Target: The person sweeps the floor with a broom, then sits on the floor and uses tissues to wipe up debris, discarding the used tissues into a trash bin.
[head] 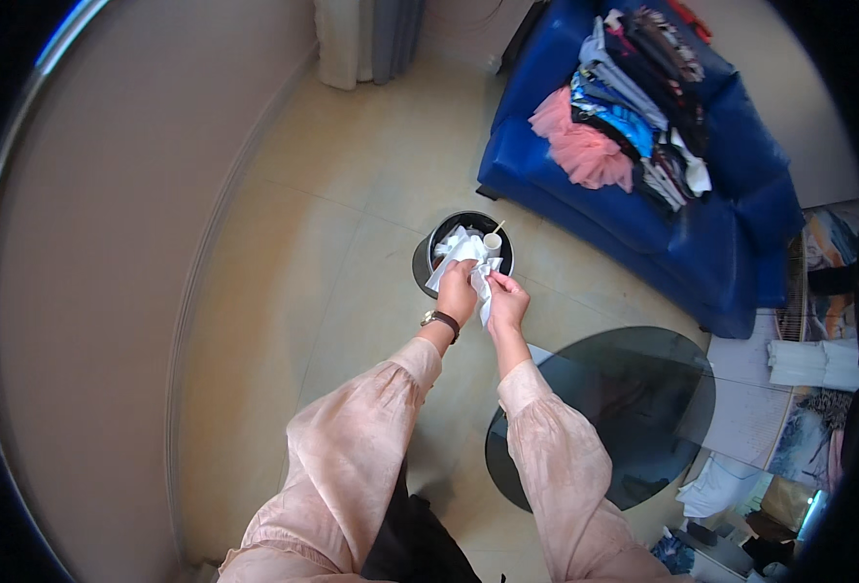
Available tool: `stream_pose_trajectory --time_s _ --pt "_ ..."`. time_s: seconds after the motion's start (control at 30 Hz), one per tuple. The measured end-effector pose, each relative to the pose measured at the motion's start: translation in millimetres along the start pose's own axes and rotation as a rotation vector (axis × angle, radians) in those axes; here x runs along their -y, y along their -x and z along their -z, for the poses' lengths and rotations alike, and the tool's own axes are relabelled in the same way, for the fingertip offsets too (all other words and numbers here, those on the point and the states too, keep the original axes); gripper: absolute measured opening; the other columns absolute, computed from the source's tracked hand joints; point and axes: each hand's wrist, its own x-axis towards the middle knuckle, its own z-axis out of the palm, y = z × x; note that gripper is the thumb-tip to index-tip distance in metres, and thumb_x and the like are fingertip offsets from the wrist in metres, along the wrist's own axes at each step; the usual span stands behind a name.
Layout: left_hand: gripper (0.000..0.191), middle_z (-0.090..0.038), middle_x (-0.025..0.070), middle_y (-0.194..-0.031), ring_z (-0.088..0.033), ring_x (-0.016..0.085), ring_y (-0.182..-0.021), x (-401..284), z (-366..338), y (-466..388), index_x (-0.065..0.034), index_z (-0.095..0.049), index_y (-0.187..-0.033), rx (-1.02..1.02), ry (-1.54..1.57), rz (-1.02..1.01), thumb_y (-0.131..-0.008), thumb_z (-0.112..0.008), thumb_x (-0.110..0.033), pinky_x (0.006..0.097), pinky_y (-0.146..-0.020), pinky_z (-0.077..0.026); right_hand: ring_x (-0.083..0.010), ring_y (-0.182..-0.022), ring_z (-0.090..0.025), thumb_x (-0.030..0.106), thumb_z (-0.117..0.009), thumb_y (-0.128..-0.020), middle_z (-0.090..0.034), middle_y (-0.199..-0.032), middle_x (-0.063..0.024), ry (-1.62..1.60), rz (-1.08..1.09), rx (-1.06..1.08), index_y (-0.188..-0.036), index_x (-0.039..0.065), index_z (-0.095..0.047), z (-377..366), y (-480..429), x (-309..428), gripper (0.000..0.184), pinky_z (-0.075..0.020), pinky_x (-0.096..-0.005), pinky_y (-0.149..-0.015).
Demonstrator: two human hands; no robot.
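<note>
Both my hands are above a round dark waste bin (508,271) that stands on the floor. My left hand (459,293), with a wristwatch at the wrist, grips a crumpled white thin sheet or bag (466,251). Beside it, my right hand (508,300) pinches a gathered part of the white material between thumb and fingers. A strip of it hangs down between the two hands. Inside the bin, a white cup (492,242) with a thin stick stands next to the white material. The other contents are partly covered by it and hard to make out.
A blue sofa (633,211) beyond the bin at right bears a pile of clothes (604,87) and a pink tulle garment (582,146). A round dark glass tabletop (619,408) lies under my right forearm. White packs (816,363) are at far right. A wall (123,255) curves along the left.
</note>
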Motion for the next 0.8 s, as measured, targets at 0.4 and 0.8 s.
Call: stream_pose_trajectory --time_s 0.4,0.8 --pt "0.028 -0.057 0.0160 -0.093 -0.060 0.033 -0.079 106 -50 -13 0.0021 -0.060 -0.095 0.042 -0.104 0.397 -0.070 -0.071 0.003 0.0393 -0.072 -0.050 -0.0216 -0.083 -0.069 -0.006 -0.069 -0.077 -0.064 -0.092 -0.0119 0.680 0.204 -0.361 -0.103 -0.004 -0.067 0 -80 -90 0.026 -0.0556 -0.0296 -0.075" --pt "0.020 -0.053 0.0198 -0.085 -0.052 0.039 -0.083 110 -42 -10 -0.0003 -0.048 -0.082 -0.212 -0.022 0.677 -0.073 -0.065 0.004 0.0444 -0.074 -0.043 -0.0245 -0.071 -0.069 0.001 -0.069 -0.073 -0.071 -0.079 -0.0134 0.760 0.071 -0.478 -0.088 -0.002 -0.071 39 -107 -140 0.016 -0.0545 -0.0339 -0.069"
